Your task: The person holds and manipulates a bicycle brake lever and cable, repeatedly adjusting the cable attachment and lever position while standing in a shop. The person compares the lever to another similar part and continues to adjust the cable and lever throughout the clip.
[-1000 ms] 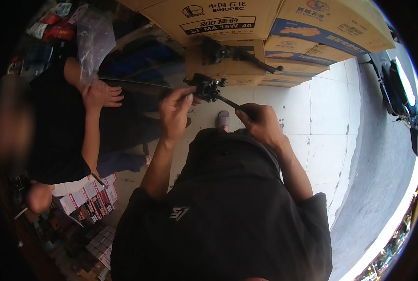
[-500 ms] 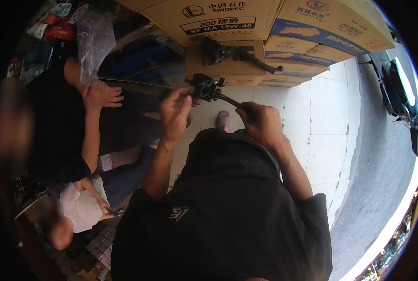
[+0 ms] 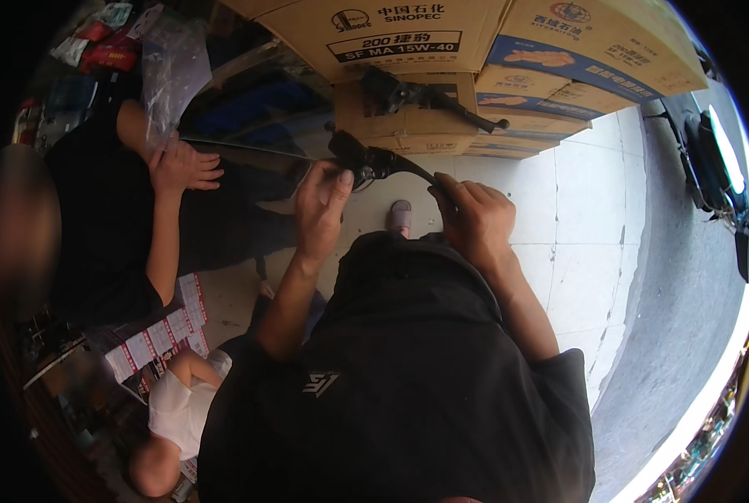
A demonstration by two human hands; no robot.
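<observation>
A black motorcycle hand lever [image 3: 366,159], with a bulky clamp or housing at one end, is held up in front of me above the floor. My right hand [image 3: 479,214] is closed around the lever's long arm. At the housing, my left hand [image 3: 318,210] pinches with thumb and fingers; part of the fingertips is hidden behind it. A second black hand lever [image 3: 433,102] of similar shape rests at the cartons just beyond, its ball-tipped end pointing right.
Stacked cardboard cartons [image 3: 408,38] stand ahead. A glass edge [image 3: 248,149] runs on the left, where a person in black [image 3: 98,210] leans near a clear plastic bag [image 3: 173,67]. Another person in white [image 3: 177,411] is lower left. Pale floor tiles [image 3: 575,218] meet grey pavement at right.
The hand lever has been turned in my hands, so its housing shows another side and tilts up leftward. The person in white has moved right and lower.
</observation>
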